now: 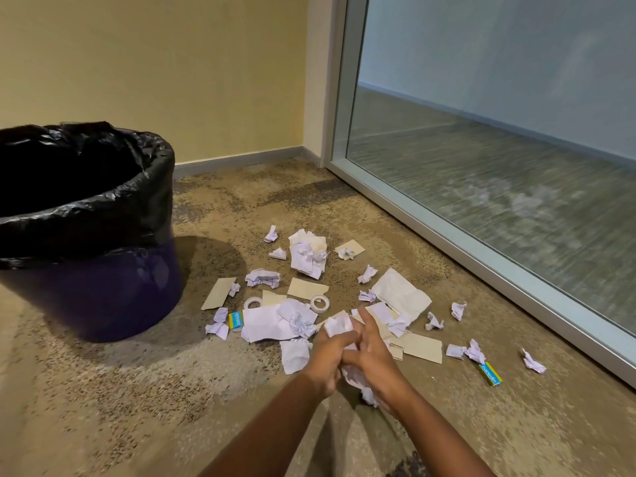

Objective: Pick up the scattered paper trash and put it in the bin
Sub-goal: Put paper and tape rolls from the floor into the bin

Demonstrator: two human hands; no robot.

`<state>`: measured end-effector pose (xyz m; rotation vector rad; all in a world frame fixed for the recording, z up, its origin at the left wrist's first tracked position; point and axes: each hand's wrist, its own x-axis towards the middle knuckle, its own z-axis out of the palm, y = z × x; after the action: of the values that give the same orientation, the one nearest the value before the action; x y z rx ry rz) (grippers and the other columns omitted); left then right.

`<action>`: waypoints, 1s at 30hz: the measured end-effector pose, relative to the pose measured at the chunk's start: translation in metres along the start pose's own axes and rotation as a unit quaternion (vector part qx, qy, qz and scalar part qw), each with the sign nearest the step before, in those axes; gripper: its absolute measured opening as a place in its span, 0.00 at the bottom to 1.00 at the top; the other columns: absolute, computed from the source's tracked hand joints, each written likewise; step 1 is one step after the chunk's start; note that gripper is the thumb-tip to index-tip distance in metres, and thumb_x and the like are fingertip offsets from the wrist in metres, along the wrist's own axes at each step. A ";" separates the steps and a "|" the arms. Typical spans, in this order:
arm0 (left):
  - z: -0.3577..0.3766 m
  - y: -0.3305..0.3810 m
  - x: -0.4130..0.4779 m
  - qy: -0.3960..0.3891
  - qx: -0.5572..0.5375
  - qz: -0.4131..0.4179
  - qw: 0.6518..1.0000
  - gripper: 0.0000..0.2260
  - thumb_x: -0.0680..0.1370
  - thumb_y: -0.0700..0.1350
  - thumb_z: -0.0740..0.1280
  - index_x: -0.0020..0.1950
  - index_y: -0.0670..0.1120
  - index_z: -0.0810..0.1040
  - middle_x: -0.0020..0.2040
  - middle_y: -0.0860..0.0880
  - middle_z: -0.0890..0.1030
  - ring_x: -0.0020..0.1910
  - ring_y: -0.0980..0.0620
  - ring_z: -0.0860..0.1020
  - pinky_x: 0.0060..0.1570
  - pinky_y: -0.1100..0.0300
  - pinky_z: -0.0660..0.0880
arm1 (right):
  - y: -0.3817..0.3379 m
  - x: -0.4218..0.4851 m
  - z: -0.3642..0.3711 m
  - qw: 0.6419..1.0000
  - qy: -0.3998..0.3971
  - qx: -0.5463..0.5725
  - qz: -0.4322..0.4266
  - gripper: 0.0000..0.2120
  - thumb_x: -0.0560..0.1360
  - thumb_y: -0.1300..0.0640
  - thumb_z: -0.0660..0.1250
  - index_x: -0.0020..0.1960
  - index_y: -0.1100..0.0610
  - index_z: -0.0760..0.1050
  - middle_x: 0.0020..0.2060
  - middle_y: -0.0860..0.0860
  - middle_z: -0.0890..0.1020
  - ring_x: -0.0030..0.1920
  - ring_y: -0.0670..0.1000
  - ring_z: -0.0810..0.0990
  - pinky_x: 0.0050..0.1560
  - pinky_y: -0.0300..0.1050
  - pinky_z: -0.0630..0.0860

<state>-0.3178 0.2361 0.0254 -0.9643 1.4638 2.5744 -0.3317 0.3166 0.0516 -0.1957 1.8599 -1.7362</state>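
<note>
Several crumpled white paper scraps [263,277] and flat brown cardboard pieces [307,288] lie scattered on the carpet in the middle of the view. My left hand [328,356] and my right hand [373,352] are pressed together just above the near side of the pile, both closed around a bunch of crumpled paper [339,327] that sticks out above and below the fingers. The purple bin [103,297] with a black liner stands at the left, about an arm's length from my hands.
Two white tape rolls [320,302] and two small blue-and-yellow boxes [236,320] lie among the scraps. A glass wall with a metal frame [481,270] runs along the right. A yellow wall stands behind. Speckled carpet covers the floor.
</note>
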 end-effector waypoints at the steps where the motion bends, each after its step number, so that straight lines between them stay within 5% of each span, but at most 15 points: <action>1: -0.004 0.002 0.000 0.027 0.011 0.002 1.000 0.14 0.77 0.34 0.61 0.62 0.39 0.73 0.59 0.37 0.78 0.56 0.40 0.79 0.47 0.53 0.78 | -0.003 -0.001 0.001 1.000 -0.010 0.008 -0.008 0.37 0.72 0.76 0.58 0.73 0.49 0.54 0.72 0.52 0.63 0.70 0.53 0.66 0.52 0.45 0.76; 4: -0.012 0.015 -0.001 0.105 0.053 0.009 0.993 0.19 0.79 0.36 0.60 0.70 0.38 0.63 0.67 0.37 0.73 0.61 0.37 0.75 0.57 0.49 0.76 | -0.009 -0.001 0.004 0.998 -0.001 0.022 -0.058 0.33 0.70 0.78 0.57 0.67 0.50 0.63 0.67 0.54 0.69 0.70 0.52 0.66 0.62 0.51 0.71; 7: -0.020 0.041 -0.007 0.155 0.110 0.058 0.980 0.20 0.80 0.37 0.59 0.72 0.38 0.63 0.66 0.37 0.73 0.59 0.38 0.75 0.60 0.48 0.74 | -0.006 0.000 0.006 0.992 0.059 0.032 -0.105 0.24 0.72 0.76 0.58 0.60 0.53 0.67 0.57 0.54 0.74 0.62 0.53 0.72 0.57 0.44 0.74; 11: -0.032 0.098 -0.027 0.180 0.241 0.181 0.936 0.20 0.80 0.39 0.60 0.72 0.40 0.64 0.65 0.36 0.74 0.62 0.35 0.75 0.60 0.42 0.74 | 0.020 0.001 -0.002 0.978 0.106 -0.163 -0.079 0.17 0.75 0.67 0.61 0.61 0.53 0.69 0.58 0.54 0.76 0.54 0.49 0.74 0.52 0.39 0.68; 16: -0.047 0.181 -0.066 0.229 0.374 0.363 0.822 0.15 0.80 0.38 0.59 0.67 0.41 0.69 0.63 0.40 0.74 0.57 0.44 0.76 0.54 0.53 0.76 | 0.067 -0.004 -0.010 0.864 0.014 -0.502 -0.040 0.24 0.75 0.56 0.60 0.70 0.53 0.60 0.69 0.54 0.64 0.69 0.53 0.64 0.67 0.42 0.63; 21: -0.075 0.249 -0.108 0.319 0.460 0.485 0.672 0.11 0.79 0.36 0.59 0.60 0.37 0.72 0.59 0.37 0.75 0.56 0.42 0.74 0.45 0.60 0.64 | 0.073 -0.012 -0.008 0.785 -0.025 -0.618 -0.019 0.25 0.78 0.48 0.55 0.73 0.49 0.53 0.74 0.54 0.54 0.73 0.55 0.58 0.71 0.45 0.59; 25: -0.111 0.281 -0.122 0.376 0.542 0.458 0.596 0.15 0.78 0.35 0.59 0.65 0.39 0.69 0.64 0.37 0.69 0.57 0.37 0.73 0.52 0.49 0.70 | 0.069 -0.011 -0.008 0.744 -0.047 -0.666 -0.009 0.26 0.78 0.46 0.54 0.73 0.49 0.52 0.74 0.55 0.55 0.73 0.56 0.58 0.72 0.48 0.59; 30: -0.168 0.285 -0.112 0.414 0.636 0.311 0.572 0.17 0.78 0.37 0.61 0.67 0.40 0.69 0.65 0.34 0.67 0.58 0.30 0.72 0.55 0.42 0.71 | 0.059 -0.010 -0.006 0.720 -0.079 -0.690 0.016 0.27 0.77 0.46 0.56 0.74 0.49 0.52 0.74 0.56 0.55 0.73 0.59 0.58 0.71 0.50 0.59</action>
<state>-0.2325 -0.0243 0.2416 -1.3687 3.3682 0.1883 -0.3098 0.3351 -0.0018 -0.8108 2.5635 0.0634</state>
